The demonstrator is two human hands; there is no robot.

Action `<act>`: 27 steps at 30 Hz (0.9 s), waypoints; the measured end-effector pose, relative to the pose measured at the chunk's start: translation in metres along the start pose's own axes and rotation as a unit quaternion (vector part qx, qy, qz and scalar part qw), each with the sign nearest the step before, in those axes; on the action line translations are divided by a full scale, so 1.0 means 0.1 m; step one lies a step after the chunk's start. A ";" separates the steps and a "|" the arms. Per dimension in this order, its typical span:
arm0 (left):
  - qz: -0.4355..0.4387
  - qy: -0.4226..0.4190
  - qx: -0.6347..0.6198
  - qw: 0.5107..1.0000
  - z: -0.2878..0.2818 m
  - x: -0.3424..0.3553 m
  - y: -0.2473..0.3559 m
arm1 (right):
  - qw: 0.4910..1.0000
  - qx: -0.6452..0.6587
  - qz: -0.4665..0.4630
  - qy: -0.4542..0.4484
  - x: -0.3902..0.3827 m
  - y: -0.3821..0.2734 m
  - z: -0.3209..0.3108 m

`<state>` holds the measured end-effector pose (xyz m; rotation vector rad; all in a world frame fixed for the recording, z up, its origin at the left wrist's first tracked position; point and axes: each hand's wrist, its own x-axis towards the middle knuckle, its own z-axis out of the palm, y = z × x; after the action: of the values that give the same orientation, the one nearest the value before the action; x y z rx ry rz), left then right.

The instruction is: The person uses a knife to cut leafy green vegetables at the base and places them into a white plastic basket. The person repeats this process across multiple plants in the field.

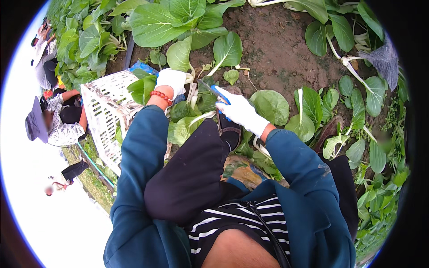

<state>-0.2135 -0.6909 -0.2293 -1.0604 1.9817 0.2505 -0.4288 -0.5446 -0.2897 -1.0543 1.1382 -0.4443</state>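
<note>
My left hand, in a white glove with a red bead bracelet at the wrist, grips the pale stalks of a leafy green plant just above the soil. My right hand, also in a white glove, holds a knife with a blue handle; its blade points toward the base of that plant. Cut green leaves lie below the hands, in front of my dark knees. Both sleeves are teal.
A white slatted plastic crate lies tilted at my left, with leaves in it. Rows of green plants and brown soil surround me. Other people crouch at the far left. Loose leaves lie at the right.
</note>
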 end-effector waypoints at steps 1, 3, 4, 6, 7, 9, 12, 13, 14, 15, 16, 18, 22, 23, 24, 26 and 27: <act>-0.030 -0.055 0.013 0.998 0.09 0.05 -0.05 | 1.000 -0.030 -0.010 -0.002 0.11 -0.04 0.02; -0.074 0.001 0.015 0.997 0.44 0.01 -0.15 | 0.996 -0.090 -0.026 -0.008 0.30 -0.12 0.07; -0.148 0.038 -0.108 0.982 0.62 0.03 -0.21 | 0.994 -0.102 -0.047 -0.006 0.38 -0.18 0.09; -0.187 0.132 -0.240 0.943 0.71 0.06 -0.15 | 0.989 -0.131 -0.067 0.009 0.59 -0.11 0.09; -0.158 0.173 -0.249 0.940 0.57 0.10 -0.05 | 0.986 -0.149 -0.066 0.024 0.72 0.03 0.08; -0.135 0.109 -0.121 0.977 0.55 0.06 -0.07 | 0.985 -0.158 -0.068 0.007 0.84 0.04 0.08; -0.181 0.101 -0.151 0.967 0.40 -0.07 0.06 | 0.988 -0.144 -0.049 -0.025 0.96 0.05 0.07; -0.178 0.100 -0.138 0.969 0.44 -0.04 0.04 | 0.989 -0.135 -0.038 -0.037 0.99 0.05 0.05; -0.175 0.100 -0.125 0.972 0.42 -0.03 0.03 | 0.992 -0.114 -0.033 -0.041 1.04 0.05 0.04; -0.172 0.100 -0.111 0.974 0.40 -0.03 0.02 | 0.995 -0.090 -0.027 -0.042 1.08 0.05 0.05; -0.067 0.046 0.064 0.995 0.38 -0.07 -0.02 | 0.997 -0.066 -0.022 -0.043 1.13 0.04 0.07; -0.063 0.060 0.079 0.993 0.34 -0.05 -0.02 | 0.997 -0.053 -0.053 -0.033 1.26 0.08 0.09; -0.043 0.083 0.081 0.992 0.43 -0.01 -0.07 | 0.990 0.022 0.032 -0.133 1.39 0.05 0.03; -0.046 0.087 0.074 0.992 0.46 -0.01 -0.09 | 0.986 0.064 0.053 -0.144 1.38 0.06 0.01; -0.048 0.092 0.068 0.992 0.49 -0.01 -0.10 | 0.980 0.105 0.073 -0.155 1.34 0.08 -0.01; -0.053 0.091 0.060 0.993 0.51 -0.01 -0.11 | 0.973 0.095 0.114 -0.180 1.17 -0.02 -0.14; -0.050 0.088 0.057 0.993 0.49 -0.02 -0.11 | 0.971 -0.006 0.124 -0.206 1.23 0.10 -0.05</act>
<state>-0.1754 -0.6706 -0.2555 -1.1363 2.0646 -0.0099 -0.3860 -0.6350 -0.3616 -0.9441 0.8836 -0.0151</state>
